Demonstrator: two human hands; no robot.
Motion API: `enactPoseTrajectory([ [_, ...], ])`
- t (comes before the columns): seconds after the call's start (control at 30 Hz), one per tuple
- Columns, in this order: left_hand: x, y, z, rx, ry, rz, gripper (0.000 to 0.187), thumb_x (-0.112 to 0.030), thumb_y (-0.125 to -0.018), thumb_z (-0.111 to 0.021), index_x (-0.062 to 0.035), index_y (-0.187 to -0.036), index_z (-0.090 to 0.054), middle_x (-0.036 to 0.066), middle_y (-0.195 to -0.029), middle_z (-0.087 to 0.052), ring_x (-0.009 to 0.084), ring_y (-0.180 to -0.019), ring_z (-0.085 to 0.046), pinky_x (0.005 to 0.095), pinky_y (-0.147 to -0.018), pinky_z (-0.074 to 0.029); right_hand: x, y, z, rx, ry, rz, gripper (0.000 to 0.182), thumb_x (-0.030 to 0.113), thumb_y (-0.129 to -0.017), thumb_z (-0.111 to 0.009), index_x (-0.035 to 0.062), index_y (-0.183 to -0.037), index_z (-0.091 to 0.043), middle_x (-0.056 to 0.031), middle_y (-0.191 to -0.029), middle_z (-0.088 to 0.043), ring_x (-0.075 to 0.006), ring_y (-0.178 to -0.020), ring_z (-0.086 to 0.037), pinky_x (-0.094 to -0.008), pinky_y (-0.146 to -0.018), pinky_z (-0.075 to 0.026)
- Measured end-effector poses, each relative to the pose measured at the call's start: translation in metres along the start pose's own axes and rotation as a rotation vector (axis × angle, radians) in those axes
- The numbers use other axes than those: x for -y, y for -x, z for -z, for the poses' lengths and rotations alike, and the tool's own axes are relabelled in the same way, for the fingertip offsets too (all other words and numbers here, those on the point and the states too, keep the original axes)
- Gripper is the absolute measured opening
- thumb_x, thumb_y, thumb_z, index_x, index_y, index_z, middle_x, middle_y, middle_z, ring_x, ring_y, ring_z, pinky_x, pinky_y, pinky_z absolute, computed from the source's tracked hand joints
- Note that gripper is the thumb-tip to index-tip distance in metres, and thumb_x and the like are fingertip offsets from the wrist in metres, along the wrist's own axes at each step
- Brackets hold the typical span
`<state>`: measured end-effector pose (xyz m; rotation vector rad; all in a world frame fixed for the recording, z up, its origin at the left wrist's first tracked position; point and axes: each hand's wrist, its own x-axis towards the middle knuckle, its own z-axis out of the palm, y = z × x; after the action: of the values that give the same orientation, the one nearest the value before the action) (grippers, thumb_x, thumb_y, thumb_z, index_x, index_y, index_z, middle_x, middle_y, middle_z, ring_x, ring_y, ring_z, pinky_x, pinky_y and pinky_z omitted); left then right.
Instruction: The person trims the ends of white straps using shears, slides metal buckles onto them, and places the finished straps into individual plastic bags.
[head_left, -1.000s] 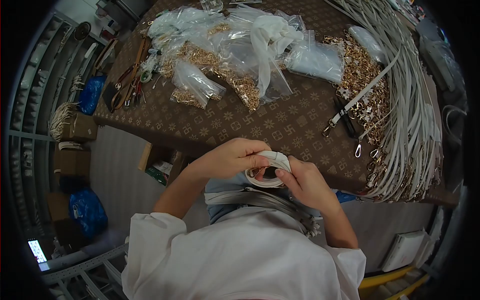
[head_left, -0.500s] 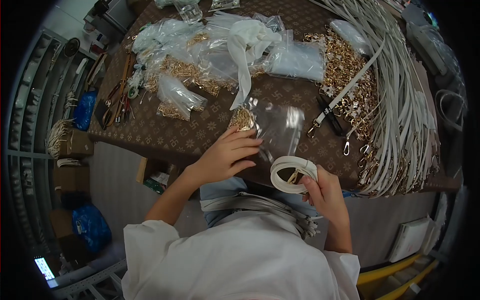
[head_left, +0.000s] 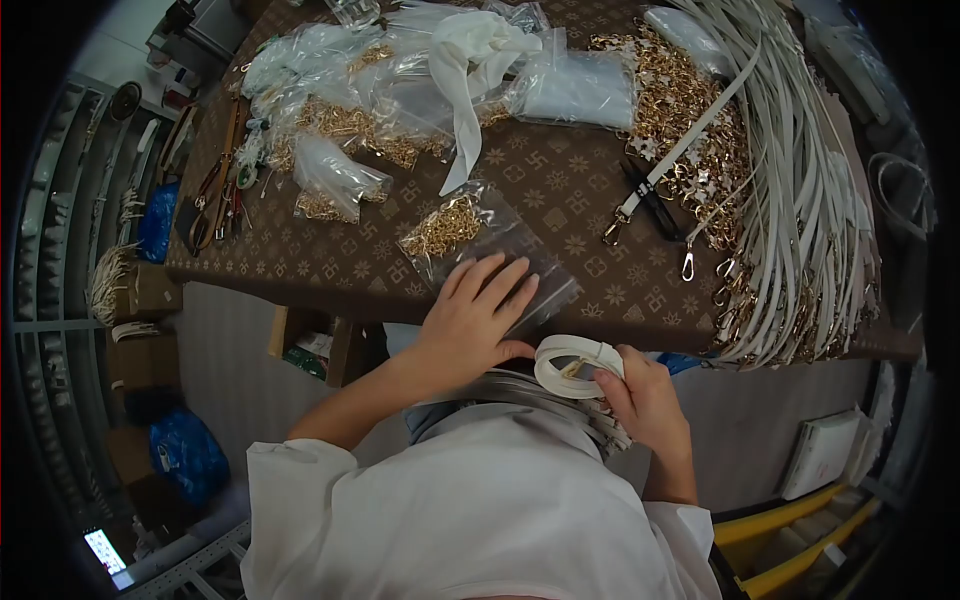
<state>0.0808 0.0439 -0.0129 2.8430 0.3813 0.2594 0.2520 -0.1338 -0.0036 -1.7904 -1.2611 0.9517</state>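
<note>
My left hand (head_left: 472,322) lies with its fingers spread on the near part of a clear zip bag (head_left: 508,238) at the table's front edge. Small gold metal pieces (head_left: 446,226) are bunched at the bag's far left end. My right hand (head_left: 652,400) grips a coiled white strap (head_left: 582,348) between thumb and fingers, just right of my left thumb and in front of the table edge. Something gold shows inside the coil. More whitish straps lie across my lap, partly hidden by my shirt.
A brown patterned cloth (head_left: 540,170) covers the table. Plastic bags (head_left: 575,92) and a white cloth (head_left: 465,70) lie at the back. Black-handled pliers (head_left: 652,205) rest beside piled gold clasps (head_left: 690,130). Long whitish straps (head_left: 800,200) hang over the right side. Shelves stand left.
The zip bag, blurred and in motion before, now lies flat under my left hand. My left hand has spread onto it. The coiled strap stays in my right hand; the view has shifted slightly.
</note>
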Motion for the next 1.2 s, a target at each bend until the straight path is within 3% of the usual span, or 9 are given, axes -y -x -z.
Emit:
enactPoseTrajectory([
  [0.23, 0.038, -0.036, 0.004, 0.046, 0.017, -0.096, 0.068, -0.057, -0.075, -0.057, -0.0064, -0.119, -0.054, 0.014, -0.134, -0.039, 0.0360, -0.128, -0.028, 0.0496, -0.105, -0.023, 0.001, 0.002, -0.001, 0.008, -0.004, -0.012, 0.019, 0.016, -0.086, -0.057, -0.0013, -0.084, -0.049, -0.0180, -0.076, -0.056, -0.0360, -0.069, -0.056, -0.0405, -0.058, -0.044],
  [0.3, 0.024, -0.034, 0.013, 0.025, 0.028, -0.104, 0.067, -0.054, -0.071, -0.064, -0.0023, -0.114, -0.056, 0.015, -0.131, -0.042, 0.0346, -0.125, -0.033, 0.0489, -0.105, -0.024, 0.003, -0.001, -0.002, 0.005, 0.008, 0.009, 0.018, 0.015, -0.086, -0.056, -0.0014, -0.086, -0.049, -0.0179, -0.079, -0.057, -0.0356, -0.071, -0.057, -0.0404, -0.060, -0.044],
  [0.37, 0.009, -0.030, 0.018, 0.000, -0.091, -0.146, 0.054, -0.037, -0.073, -0.066, 0.0026, -0.109, -0.057, 0.015, -0.116, -0.049, 0.0319, -0.113, -0.044, 0.0456, -0.099, -0.032, 0.000, -0.005, -0.005, -0.123, 0.116, 0.292, 0.018, 0.012, -0.088, -0.055, -0.0038, -0.095, -0.053, -0.0147, -0.081, -0.059, -0.0215, -0.059, -0.060, -0.0301, -0.051, -0.046],
  [0.57, 0.000, -0.010, 0.020, 0.031, 0.024, -0.057, 0.032, -0.006, -0.071, -0.063, 0.0042, -0.101, -0.058, 0.010, -0.088, -0.052, 0.0258, -0.087, -0.052, 0.0372, -0.076, -0.043, 0.002, -0.014, -0.008, -0.047, -0.066, 0.192, 0.023, 0.012, -0.088, -0.054, -0.0054, -0.103, -0.052, -0.0156, -0.102, -0.058, -0.0231, -0.063, -0.060, -0.0307, -0.058, -0.049],
  [0.7, 0.010, -0.015, 0.023, 0.021, 0.190, 0.040, 0.026, -0.003, -0.069, -0.065, 0.0034, -0.094, -0.062, 0.011, -0.080, -0.054, 0.0263, -0.076, -0.057, 0.0344, -0.066, -0.047, 0.000, -0.023, -0.013, 0.007, -0.130, 0.162, 0.025, 0.011, -0.086, -0.055, -0.0044, -0.106, -0.052, -0.0157, -0.112, -0.056, -0.0258, -0.072, -0.062, -0.0318, -0.063, -0.051],
  [0.77, 0.013, -0.027, 0.021, 0.090, 0.700, 0.321, 0.018, 0.000, -0.068, -0.067, 0.0034, -0.085, -0.065, 0.010, -0.072, -0.057, 0.0210, -0.066, -0.061, 0.0300, -0.059, -0.048, 0.003, -0.031, -0.019, -0.036, -0.011, 0.426, 0.022, 0.010, -0.085, -0.056, -0.0046, -0.100, -0.052, -0.0165, -0.121, -0.053, -0.0300, -0.082, -0.062, -0.0334, -0.065, -0.051],
  [0.87, 0.022, -0.034, 0.007, 0.107, 0.938, 0.385, 0.014, 0.001, -0.068, -0.069, 0.0040, -0.081, -0.065, 0.009, -0.072, -0.059, 0.0136, -0.065, -0.062, 0.0253, -0.058, -0.049, 0.001, -0.042, -0.035, -0.017, 0.054, 0.446, 0.021, 0.015, -0.085, -0.057, -0.0042, -0.087, -0.047, -0.0185, -0.125, -0.049, -0.0348, -0.081, -0.061, -0.0384, -0.066, -0.051],
  [1.1, 0.031, -0.032, 0.012, 0.147, 0.981, 0.534, 0.016, -0.001, -0.070, -0.071, -0.0002, -0.085, -0.068, 0.002, -0.074, -0.059, 0.0057, -0.066, -0.056, 0.0209, -0.056, -0.044, -0.003, -0.043, -0.039, -0.022, 0.171, 0.392, 0.020, 0.011, -0.081, -0.060, -0.0011, -0.078, -0.043, -0.0175, -0.129, -0.046, -0.0328, -0.087, -0.060, -0.0358, -0.066, -0.051],
  [1.2, 0.035, -0.033, 0.023, -0.054, 0.808, 0.418, 0.015, -0.001, -0.071, -0.071, -0.0003, -0.085, -0.068, 0.002, -0.073, -0.058, 0.0065, -0.064, -0.054, 0.0216, -0.054, -0.042, 0.000, -0.042, -0.039, -0.009, 0.297, 0.361, 0.021, 0.010, -0.081, -0.060, -0.0005, -0.077, -0.042, -0.0180, -0.129, -0.046, -0.0335, -0.084, -0.060, -0.0360, -0.065, -0.051],
])
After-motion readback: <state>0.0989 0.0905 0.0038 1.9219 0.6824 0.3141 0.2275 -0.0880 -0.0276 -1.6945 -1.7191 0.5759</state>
